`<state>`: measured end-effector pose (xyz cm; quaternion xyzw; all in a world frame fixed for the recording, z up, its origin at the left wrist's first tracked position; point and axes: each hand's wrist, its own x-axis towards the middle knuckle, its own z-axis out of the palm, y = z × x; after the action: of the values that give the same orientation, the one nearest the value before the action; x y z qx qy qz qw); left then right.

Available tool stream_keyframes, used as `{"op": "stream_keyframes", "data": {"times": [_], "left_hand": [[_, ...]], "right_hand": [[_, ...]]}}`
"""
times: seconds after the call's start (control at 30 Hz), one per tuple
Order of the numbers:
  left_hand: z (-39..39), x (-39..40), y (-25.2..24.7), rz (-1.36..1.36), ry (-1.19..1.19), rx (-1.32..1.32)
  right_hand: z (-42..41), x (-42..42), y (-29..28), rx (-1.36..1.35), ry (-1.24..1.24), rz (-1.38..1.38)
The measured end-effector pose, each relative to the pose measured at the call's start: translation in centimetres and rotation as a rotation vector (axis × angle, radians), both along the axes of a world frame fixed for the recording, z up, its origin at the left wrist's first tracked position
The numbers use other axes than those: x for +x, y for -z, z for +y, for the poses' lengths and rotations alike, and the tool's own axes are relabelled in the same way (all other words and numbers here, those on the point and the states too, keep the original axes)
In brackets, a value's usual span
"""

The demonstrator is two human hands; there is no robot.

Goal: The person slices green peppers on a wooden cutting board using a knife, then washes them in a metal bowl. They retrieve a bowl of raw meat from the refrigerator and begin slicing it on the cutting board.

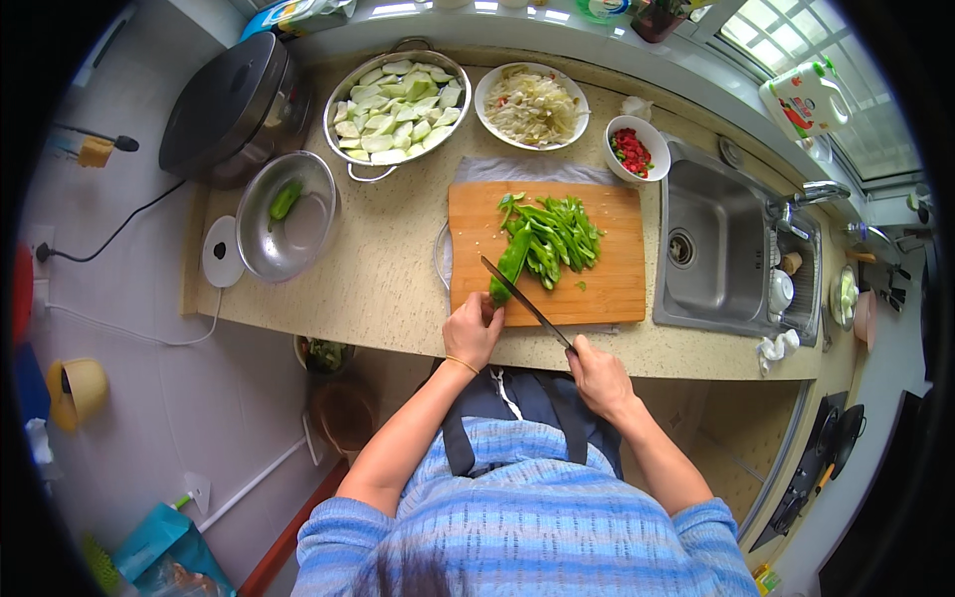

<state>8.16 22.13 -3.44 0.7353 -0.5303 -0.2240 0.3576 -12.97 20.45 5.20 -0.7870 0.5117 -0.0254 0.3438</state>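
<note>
My left hand grips the near end of a long green pepper, which lies on a wooden cutting board. In my right hand is the handle of a kitchen knife. Its dark blade slants up to the left and passes over the pepper near my left fingertips; whether it touches the skin I cannot tell. Right beside the pepper spreads a pile of sliced green pepper. Small pale seeds dot the board, and a grey cloth shows from under its far edge.
Behind the board stand a steel colander of pale green slices, a plate of shredded vegetable and a bowl of chopped red pepper. A steel bowl holding one green pepper is at left. The sink lies right.
</note>
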Motion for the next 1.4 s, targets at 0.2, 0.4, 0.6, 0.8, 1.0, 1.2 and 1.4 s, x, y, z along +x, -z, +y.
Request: {"op": "stream_keyframes", "data": {"times": [0.2,0.4,0.6,0.8,1.0,1.2,1.4], "left_hand": [[0.3,0.4,0.5,0.033,-0.062,-0.093],[0.5,0.5,1.2,0.064,-0.084,-0.130],[0.4,0.6,1.6,0.025,-0.093,-0.155],[0.6,0.5,1.2,0.092,-0.090,-0.038],[0.6,0.8,1.0,0.089,-0.087,-0.034],[4.5,4.0,-0.7,0.552,-0.288,-0.016],[13.7,11.1,0.0,0.677,-0.684,0.069]], "right_hand": [[-1.4,-0.4,-0.4,-0.024,-0.163,0.105],[-2.5,0.7,-1.3,-0.009,-0.262,0.260],[-2.8,3.0,-1.5,-0.082,-0.316,0.290],[-3.9,4.3,0.4,-0.077,-0.351,0.267],[-4.1,2.6,5.6,-0.210,-0.337,0.125],[-3.9,3.1,2.4,-0.155,-0.260,-0.052],[-1.1,3.9,-0.7,0.481,0.492,-0.613]]}}
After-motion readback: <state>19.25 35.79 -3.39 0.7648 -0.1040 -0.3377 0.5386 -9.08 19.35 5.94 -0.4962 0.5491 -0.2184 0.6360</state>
